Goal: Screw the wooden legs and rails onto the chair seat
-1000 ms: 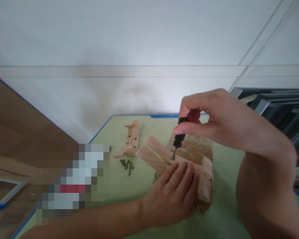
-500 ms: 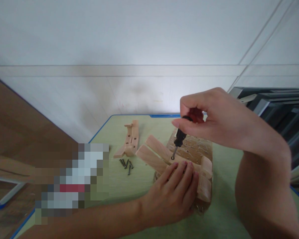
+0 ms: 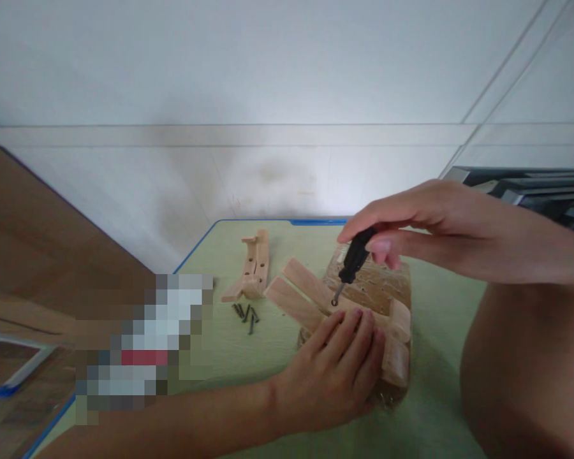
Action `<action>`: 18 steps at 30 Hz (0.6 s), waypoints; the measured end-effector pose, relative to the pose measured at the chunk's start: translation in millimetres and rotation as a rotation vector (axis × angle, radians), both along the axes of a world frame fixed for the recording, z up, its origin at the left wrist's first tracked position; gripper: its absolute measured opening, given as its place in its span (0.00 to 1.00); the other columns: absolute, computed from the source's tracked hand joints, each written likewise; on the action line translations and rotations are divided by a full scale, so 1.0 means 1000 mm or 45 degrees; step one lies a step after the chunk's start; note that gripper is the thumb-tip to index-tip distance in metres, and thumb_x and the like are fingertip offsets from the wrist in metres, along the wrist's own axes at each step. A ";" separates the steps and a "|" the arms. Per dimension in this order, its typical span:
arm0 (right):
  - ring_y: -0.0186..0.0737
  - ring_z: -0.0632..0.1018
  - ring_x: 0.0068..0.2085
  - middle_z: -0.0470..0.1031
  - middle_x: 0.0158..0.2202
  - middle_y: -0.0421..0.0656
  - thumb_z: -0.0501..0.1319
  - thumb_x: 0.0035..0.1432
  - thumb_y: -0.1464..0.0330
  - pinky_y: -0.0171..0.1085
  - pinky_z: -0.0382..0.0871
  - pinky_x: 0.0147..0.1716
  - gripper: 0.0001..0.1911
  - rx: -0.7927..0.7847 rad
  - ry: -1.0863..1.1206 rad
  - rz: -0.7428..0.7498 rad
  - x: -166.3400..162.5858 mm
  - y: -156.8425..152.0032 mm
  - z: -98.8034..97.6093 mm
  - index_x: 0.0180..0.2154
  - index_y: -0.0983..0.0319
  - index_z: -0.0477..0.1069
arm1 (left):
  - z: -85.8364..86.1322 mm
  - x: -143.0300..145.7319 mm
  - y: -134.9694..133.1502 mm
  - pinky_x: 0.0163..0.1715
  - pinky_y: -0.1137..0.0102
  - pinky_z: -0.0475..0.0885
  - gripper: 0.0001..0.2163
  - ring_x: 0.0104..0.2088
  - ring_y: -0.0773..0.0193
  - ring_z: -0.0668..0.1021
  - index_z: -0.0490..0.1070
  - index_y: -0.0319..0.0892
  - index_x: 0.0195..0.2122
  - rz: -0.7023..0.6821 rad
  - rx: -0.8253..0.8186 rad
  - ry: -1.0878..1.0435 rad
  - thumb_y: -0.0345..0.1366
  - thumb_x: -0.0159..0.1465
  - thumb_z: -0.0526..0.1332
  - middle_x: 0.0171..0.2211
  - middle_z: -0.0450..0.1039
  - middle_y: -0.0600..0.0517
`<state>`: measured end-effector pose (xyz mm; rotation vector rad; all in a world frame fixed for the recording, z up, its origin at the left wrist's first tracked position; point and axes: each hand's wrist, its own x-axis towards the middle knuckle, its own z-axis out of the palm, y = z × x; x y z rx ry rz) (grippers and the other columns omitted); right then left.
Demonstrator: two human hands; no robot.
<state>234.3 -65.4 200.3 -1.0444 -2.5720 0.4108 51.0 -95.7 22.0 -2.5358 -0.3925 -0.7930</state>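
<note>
My right hand [image 3: 387, 239] pinches the black handle of a screwdriver [image 3: 355, 258] between thumb and fingers. The shaft slants down, and its tip meets a screw hole [image 3: 334, 302] in a pale wooden piece [image 3: 310, 280]. Fingers of my left hand [image 3: 342, 357] are laid over that piece and press it down, curling round its near side. Beneath it lies a brown block wrapped in clear plastic [image 3: 377, 274]. Rounded wooden ends [image 3: 400, 322] show at the piece's right side. Part of the wood is hidden under my left hand.
Several dark screws [image 3: 247, 314] lie left of the block. Behind them rests a second wooden piece with holes [image 3: 253, 268]. A blurred-out object [image 3: 157, 338] is at the table's left. Dark flat panels [image 3: 545, 191] lean at the right, and a white wall [image 3: 268, 172] stands behind.
My right hand has turned and its fingers have straightened from a curled grip to a pinch on the screwdriver handle. The left hand still presses the wood.
</note>
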 end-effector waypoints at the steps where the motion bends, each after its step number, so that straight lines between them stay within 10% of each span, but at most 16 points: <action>1: 0.36 0.75 0.36 0.76 0.38 0.40 0.52 0.61 0.64 0.31 0.65 0.30 0.15 -0.017 -0.001 -0.002 0.003 0.000 0.000 0.46 0.59 0.70 | 0.000 0.000 0.000 0.53 0.57 0.64 0.23 0.53 0.49 0.69 0.66 0.33 0.49 -0.001 0.004 -0.001 0.46 0.61 0.51 0.52 0.67 0.37; 18: 0.37 0.75 0.35 0.76 0.36 0.41 0.52 0.60 0.61 0.34 0.66 0.31 0.14 0.076 0.014 -0.008 0.001 0.005 -0.003 0.41 0.59 0.72 | -0.002 0.003 0.002 0.53 0.57 0.62 0.23 0.53 0.48 0.69 0.66 0.32 0.50 0.002 0.004 0.005 0.45 0.61 0.51 0.52 0.67 0.37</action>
